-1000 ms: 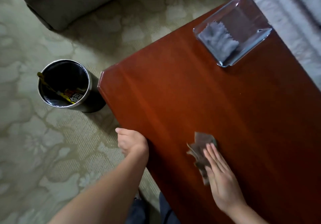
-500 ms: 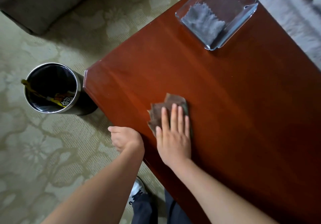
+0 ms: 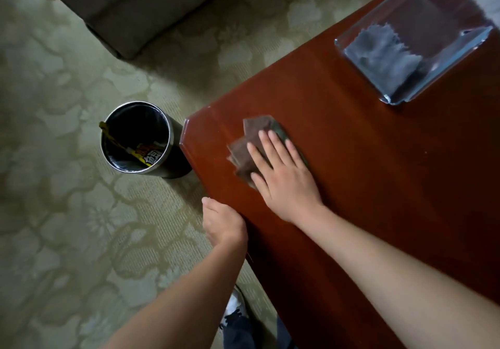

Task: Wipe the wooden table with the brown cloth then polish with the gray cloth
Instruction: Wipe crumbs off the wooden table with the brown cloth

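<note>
The reddish wooden table (image 3: 365, 175) fills the right of the head view. My right hand (image 3: 281, 175) lies flat with straight fingers on the crumpled brown cloth (image 3: 247, 148), pressing it onto the table near the left corner. My left hand (image 3: 223, 223) is at the table's near edge below that corner, its fingers curled down over the edge; the fingertips are hidden. The gray cloth (image 3: 378, 51) lies in a clear glass tray (image 3: 438, 75) at the table's far right.
A round metal bin (image 3: 138, 140) with some wrappers inside stands on the patterned carpet just left of the table corner. A gray sofa (image 3: 130, 10) is at the top left. My shoe (image 3: 234, 308) shows by the table's near edge.
My right hand has slid the brown cloth leftward and away from me, toward the table's left corner. My left hand has stayed at the table edge.
</note>
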Available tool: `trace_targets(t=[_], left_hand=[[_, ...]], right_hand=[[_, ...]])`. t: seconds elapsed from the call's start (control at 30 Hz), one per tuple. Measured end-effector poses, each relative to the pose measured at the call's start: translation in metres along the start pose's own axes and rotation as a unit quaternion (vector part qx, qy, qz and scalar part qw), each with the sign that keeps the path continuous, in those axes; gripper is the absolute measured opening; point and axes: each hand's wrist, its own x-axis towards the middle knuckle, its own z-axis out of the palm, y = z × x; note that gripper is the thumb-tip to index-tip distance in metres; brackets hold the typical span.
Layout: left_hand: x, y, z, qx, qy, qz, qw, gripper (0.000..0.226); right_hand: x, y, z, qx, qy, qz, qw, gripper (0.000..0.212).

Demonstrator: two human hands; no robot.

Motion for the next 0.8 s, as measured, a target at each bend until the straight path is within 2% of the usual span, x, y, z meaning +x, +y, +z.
trace_targets(t=[0.13,0.3,0.4,0.47,0.6,0.7,0.8], left_hand=[[0.005,0.014,0.003,-0.018,0.010,-0.007,1.000,0.066],[0.005,0.017,0.004,0.005,0.026,-0.011,1.000,0.060],[0.005,0.018,0.005,0.022,0.037,-0.012,0.999,0.061],[0.004,0.017,0.003,0.039,0.035,-0.009,0.999,0.061],[0.006,0.017,-0.001,0.056,0.032,-0.009,0.998,0.064],[0.005,0.017,-0.001,0.050,0.027,-0.006,0.998,0.063],[0.005,0.015,-0.002,0.048,0.018,-0.016,0.999,0.064]], right_hand=[[-0.022,-0.005,0.006,-0.007,-0.017,-0.054,0.998,0.061],[0.061,-0.038,0.003,-0.029,-0.016,-0.182,0.983,0.062],[0.107,-0.053,-0.007,-0.052,-0.030,-0.207,0.976,0.066],[0.124,-0.041,-0.016,-0.051,-0.021,-0.176,0.983,0.067],[0.139,0.026,-0.039,-0.047,-0.010,-0.020,0.999,0.066],[0.137,0.068,-0.056,-0.040,-0.004,0.060,0.997,0.065],[0.135,0.074,-0.062,-0.033,-0.011,0.153,0.988,0.065]])
